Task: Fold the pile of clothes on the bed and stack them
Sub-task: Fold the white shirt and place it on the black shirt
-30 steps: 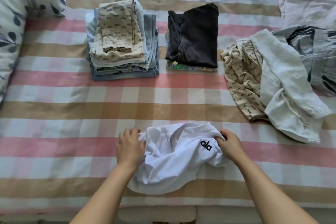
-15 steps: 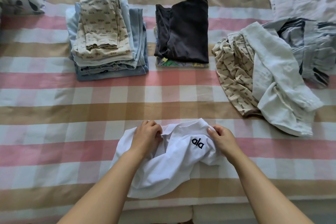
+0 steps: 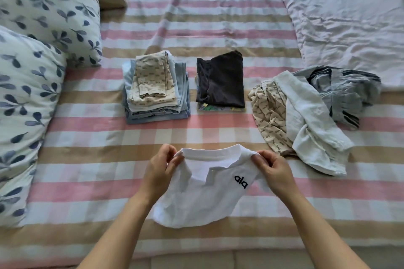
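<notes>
A white T-shirt (image 3: 201, 194) with a small black logo is lifted above the bed's near edge, collar up. My left hand (image 3: 160, 167) pinches its left shoulder and my right hand (image 3: 274, 169) pinches its right shoulder. Behind them stand two folded stacks: a blue and beige one (image 3: 154, 89) on the left and a dark one (image 3: 220, 82) beside it. An unfolded pile (image 3: 306, 116) of beige patterned, pale and grey striped clothes lies to the right.
The checked pink, tan and white bed cover (image 3: 87, 159) spreads under everything. Leaf-print pillows (image 3: 32, 61) crowd the left side. A crumpled pale blanket (image 3: 341, 17) fills the far right.
Both hands moved from the crumpled shirt to its shoulders and raised it, so the collar now spreads between them. The camera view tilted up, showing more of the bed.
</notes>
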Action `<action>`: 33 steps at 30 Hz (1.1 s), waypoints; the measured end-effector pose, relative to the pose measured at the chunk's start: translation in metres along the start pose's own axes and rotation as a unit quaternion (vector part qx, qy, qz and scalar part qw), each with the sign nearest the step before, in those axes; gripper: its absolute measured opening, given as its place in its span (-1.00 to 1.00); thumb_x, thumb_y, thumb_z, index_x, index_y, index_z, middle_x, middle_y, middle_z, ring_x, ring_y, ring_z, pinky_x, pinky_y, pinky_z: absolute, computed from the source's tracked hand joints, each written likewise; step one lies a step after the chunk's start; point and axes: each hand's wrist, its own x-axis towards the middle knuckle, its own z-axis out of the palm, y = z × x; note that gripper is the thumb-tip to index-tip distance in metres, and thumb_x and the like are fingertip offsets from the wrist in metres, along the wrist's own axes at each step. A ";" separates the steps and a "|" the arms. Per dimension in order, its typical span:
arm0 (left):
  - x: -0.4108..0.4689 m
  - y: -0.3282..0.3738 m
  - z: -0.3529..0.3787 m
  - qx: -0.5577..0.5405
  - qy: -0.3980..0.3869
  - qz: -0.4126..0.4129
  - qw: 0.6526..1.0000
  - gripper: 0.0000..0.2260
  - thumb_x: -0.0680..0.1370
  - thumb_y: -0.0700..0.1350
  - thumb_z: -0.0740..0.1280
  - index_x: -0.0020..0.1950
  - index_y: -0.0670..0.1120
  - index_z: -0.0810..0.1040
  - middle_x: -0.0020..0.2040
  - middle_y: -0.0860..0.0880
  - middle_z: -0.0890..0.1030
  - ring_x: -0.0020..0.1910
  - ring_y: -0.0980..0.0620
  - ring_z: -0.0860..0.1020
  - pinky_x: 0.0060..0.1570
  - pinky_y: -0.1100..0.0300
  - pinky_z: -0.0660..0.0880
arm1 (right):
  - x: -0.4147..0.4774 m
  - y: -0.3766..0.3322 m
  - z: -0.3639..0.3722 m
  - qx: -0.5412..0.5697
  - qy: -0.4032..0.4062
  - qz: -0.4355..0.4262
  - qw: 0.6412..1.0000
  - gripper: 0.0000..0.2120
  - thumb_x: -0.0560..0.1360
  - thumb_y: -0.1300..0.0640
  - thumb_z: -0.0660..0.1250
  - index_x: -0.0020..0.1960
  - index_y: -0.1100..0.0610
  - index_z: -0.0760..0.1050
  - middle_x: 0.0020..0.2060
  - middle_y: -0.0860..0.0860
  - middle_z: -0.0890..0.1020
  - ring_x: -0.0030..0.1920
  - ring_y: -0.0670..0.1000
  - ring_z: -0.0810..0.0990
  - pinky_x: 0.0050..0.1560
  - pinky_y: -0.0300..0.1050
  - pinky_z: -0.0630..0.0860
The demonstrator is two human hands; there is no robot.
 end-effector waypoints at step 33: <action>-0.068 0.147 -0.132 0.132 0.079 0.172 0.973 -0.61 0.51 0.23 0.19 -0.32 -0.06 0.35 -0.49 0.10 0.33 -0.41 0.14 0.38 -0.41 0.32 0.28 | -0.103 -0.161 -0.052 -0.030 -0.017 -0.166 0.985 -0.85 0.32 -0.02 0.35 -0.30 0.02 0.63 -0.38 0.07 0.62 -0.41 -0.12 0.53 -0.40 -0.34 0.39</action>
